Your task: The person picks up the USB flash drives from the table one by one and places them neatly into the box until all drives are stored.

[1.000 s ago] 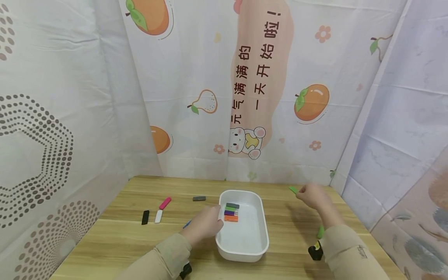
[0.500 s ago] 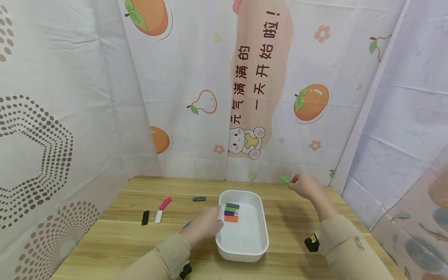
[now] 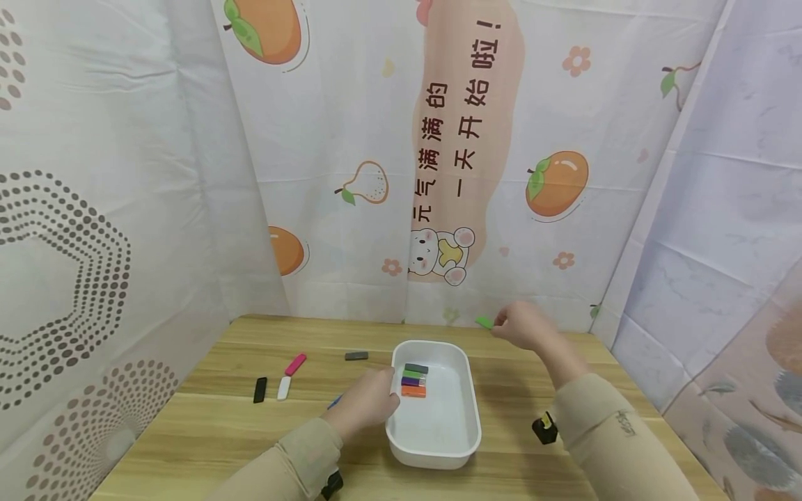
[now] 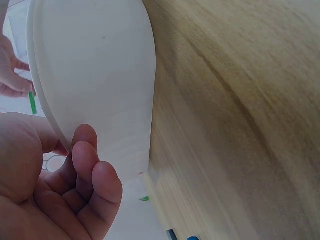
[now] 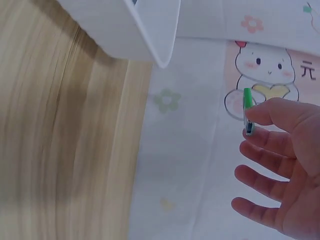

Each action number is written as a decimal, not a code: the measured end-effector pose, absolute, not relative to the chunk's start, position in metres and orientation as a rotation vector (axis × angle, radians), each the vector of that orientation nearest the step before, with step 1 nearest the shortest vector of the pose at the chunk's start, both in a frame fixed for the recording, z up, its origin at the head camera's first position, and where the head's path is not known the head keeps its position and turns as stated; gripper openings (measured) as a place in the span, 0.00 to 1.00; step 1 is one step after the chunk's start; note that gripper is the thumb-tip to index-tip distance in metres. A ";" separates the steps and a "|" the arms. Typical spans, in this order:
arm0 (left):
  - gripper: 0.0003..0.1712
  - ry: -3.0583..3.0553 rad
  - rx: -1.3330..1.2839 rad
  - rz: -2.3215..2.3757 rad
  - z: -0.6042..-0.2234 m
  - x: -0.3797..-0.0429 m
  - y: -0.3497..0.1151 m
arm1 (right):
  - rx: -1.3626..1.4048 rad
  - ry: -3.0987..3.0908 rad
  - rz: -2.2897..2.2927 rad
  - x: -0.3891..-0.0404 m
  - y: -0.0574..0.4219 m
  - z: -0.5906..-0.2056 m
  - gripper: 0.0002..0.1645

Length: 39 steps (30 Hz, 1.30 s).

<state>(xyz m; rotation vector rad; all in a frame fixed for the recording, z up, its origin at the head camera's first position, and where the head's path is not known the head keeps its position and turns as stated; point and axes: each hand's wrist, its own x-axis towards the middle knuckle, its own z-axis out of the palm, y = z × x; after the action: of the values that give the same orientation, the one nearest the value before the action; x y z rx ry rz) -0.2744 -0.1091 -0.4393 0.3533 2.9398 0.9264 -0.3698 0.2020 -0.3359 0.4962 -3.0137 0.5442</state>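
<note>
My right hand (image 3: 521,325) pinches a green USB flash drive (image 5: 248,102) between thumb and forefinger, in the air behind and right of a white tray (image 3: 438,459). Its metal end shows near the forefinger in the right wrist view; the other fingers are spread apart. My left hand (image 3: 366,398) grips the tray's left rim, with fingertips (image 4: 106,182) against the outer wall. Inside the tray, several small sticks lie in a column along the left side: grey (image 3: 416,368), green (image 3: 411,374), purple (image 3: 410,381) and orange (image 3: 413,392).
On the wooden table (image 3: 207,424) left of the tray lie a grey stick (image 3: 356,355), a pink one (image 3: 296,364), a white one (image 3: 284,387) and a black one (image 3: 260,390). A blue one (image 3: 335,401) is partly behind my left hand. Printed curtains (image 3: 351,292) hang behind.
My right hand has moved left and slightly up, carrying the green USB flash drive closer to the tray. The left hand and the tray have stayed in place.
</note>
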 end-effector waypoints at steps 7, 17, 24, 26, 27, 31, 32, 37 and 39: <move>0.27 2.926 0.328 0.929 -0.440 -0.274 -0.110 | 0.561 -3.028 0.474 -0.368 0.176 -0.329 0.07; 0.28 2.920 0.315 0.936 -0.440 -0.274 -0.110 | 0.705 -3.101 0.414 -0.368 0.139 -0.326 0.03; 0.28 2.921 0.319 0.944 -0.442 -0.276 -0.110 | 0.776 -3.130 0.415 -0.369 0.119 -0.328 0.05; 0.28 2.916 0.316 0.951 -0.442 -0.277 -0.110 | 0.791 -3.140 0.404 -0.369 0.115 -0.328 0.05; 0.28 2.914 0.313 0.953 -0.442 -0.277 -0.110 | 0.798 -3.145 0.402 -0.369 0.114 -0.329 0.04; 0.28 2.924 0.324 0.946 -0.443 -0.278 -0.110 | 0.814 -3.174 0.412 -0.370 0.108 -0.333 0.03; 0.29 2.926 0.329 0.946 -0.443 -0.278 -0.110 | 0.820 -3.182 0.417 -0.371 0.106 -0.335 0.03; 0.28 2.936 0.339 0.932 -0.444 -0.278 -0.110 | 0.853 -3.213 0.403 -0.373 0.098 -0.342 0.03; 0.28 2.936 0.338 0.932 -0.443 -0.277 -0.110 | 0.866 -3.217 0.389 -0.372 0.094 -0.344 0.04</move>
<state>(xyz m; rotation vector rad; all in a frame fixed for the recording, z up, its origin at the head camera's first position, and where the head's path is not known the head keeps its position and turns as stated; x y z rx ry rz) -0.2774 -0.1099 -0.4430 0.3376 2.9362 0.9316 -0.3723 0.0943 -0.3436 0.8661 -3.2172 0.3886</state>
